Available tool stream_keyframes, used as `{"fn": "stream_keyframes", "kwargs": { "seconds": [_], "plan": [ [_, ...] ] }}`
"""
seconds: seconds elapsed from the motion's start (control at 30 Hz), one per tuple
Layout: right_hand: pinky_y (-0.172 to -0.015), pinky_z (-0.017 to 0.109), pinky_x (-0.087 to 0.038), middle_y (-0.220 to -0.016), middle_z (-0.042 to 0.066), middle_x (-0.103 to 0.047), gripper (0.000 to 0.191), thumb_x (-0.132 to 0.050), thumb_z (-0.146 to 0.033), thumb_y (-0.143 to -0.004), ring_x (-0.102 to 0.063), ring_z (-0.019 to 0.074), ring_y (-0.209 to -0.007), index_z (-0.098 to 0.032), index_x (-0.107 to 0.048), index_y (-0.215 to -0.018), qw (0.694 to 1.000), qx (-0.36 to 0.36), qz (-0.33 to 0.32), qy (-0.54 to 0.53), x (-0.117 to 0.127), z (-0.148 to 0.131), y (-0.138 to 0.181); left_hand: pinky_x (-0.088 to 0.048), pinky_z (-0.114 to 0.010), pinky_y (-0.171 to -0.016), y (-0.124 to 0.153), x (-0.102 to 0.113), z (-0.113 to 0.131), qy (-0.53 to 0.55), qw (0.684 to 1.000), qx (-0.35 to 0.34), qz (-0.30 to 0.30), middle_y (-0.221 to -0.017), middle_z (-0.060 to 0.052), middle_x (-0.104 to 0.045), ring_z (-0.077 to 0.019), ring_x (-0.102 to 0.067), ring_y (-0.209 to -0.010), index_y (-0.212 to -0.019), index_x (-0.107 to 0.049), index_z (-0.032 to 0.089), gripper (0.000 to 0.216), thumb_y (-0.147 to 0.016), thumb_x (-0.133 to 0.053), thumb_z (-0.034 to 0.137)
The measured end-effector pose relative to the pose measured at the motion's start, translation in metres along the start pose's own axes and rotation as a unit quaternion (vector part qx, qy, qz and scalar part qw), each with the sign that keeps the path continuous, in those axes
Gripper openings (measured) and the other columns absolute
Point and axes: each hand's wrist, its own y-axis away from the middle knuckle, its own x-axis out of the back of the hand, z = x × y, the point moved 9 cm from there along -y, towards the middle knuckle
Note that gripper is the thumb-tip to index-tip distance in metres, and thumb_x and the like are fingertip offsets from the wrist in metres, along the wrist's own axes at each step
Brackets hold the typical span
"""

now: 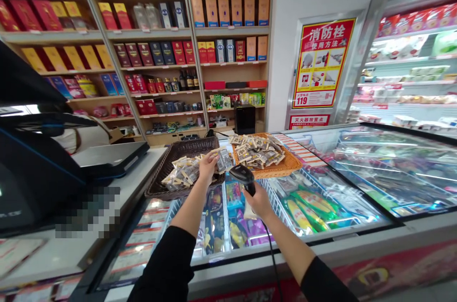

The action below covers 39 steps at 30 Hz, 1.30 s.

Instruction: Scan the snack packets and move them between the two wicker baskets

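My left hand [208, 167] is closed on a small clear snack packet [224, 160] with a pale printed top, raised at the right end of a dark brown wicker basket [160, 176]. Similar packets [183, 171] lie heaped in that basket. In my right hand [259, 201] is a black handheld barcode scanner [243, 176], gripped by its handle, its head turned toward the held packet. A cord [273, 257] hangs down from it. Just beyond the scanner stands an orange wicker basket [291, 165], piled with more such packets [259, 151].
Both baskets rest on a glass-topped chest freezer [357, 219] holding bagged goods in wire baskets. At the left are a counter [103, 211] and a weighing scale [110, 157]. Shelves of boxed goods [150, 66] line the back wall; a refrigerated display [410, 66] stands at right.
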Motion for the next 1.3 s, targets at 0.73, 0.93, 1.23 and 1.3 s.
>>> {"fn": "stream_keyframes", "kwargs": {
  "seconds": [0.73, 0.93, 1.23, 1.3],
  "plan": [
    [-0.032, 0.020, -0.033, -0.047, -0.008, -0.048, 0.031, -0.067, -0.040, -0.064, -0.042, 0.0084, -0.032, -0.021, -0.044, -0.070, 0.887, -0.182, 0.136, -0.402, 0.011, 0.060, 0.006, -0.040, -0.029, -0.092, 0.019, 0.037, 0.048, -0.406, 0.863, -0.194, 0.229, -0.113, -0.007, -0.052, -0.0200, -0.052, -0.104, -0.111, -0.064, 0.024, 0.046, -0.068, -0.052, 0.011],
    [-0.033, 0.020, -0.033, -0.049, -0.008, -0.049, 0.031, -0.068, -0.039, -0.064, -0.043, 0.0075, -0.033, -0.021, -0.042, -0.068, 0.873, -0.168, 0.147, -0.434, 0.027, 0.051, 0.003, -0.036, -0.034, -0.096, 0.038, -0.002, 0.073, -0.491, 0.809, -0.273, 0.171, -0.118, -0.007, -0.050, -0.0242, -0.047, -0.111, -0.105, -0.066, 0.023, 0.042, -0.070, -0.049, 0.008],
    [-0.031, 0.020, -0.033, -0.048, -0.008, -0.050, 0.032, -0.070, -0.037, -0.061, -0.044, 0.0081, -0.032, -0.021, -0.044, -0.070, 0.860, -0.135, 0.239, -0.431, 0.098, 0.089, -0.025, -0.038, -0.033, -0.089, -0.010, -0.112, 0.015, -0.527, 0.830, -0.175, -0.055, -0.104, -0.014, -0.061, -0.0247, -0.055, -0.100, -0.098, -0.066, 0.016, 0.027, -0.074, -0.056, 0.024],
    [-0.031, 0.020, -0.034, -0.049, -0.008, -0.050, 0.032, -0.069, -0.039, -0.062, -0.044, 0.0083, -0.032, -0.021, -0.044, -0.071, 0.852, -0.146, 0.258, -0.432, 0.102, 0.103, -0.024, -0.038, -0.033, -0.088, -0.026, -0.123, -0.003, -0.524, 0.841, -0.128, -0.035, -0.105, -0.016, -0.061, -0.0269, -0.055, -0.101, -0.099, -0.064, 0.014, 0.031, -0.071, -0.060, 0.028]
  ]
}}
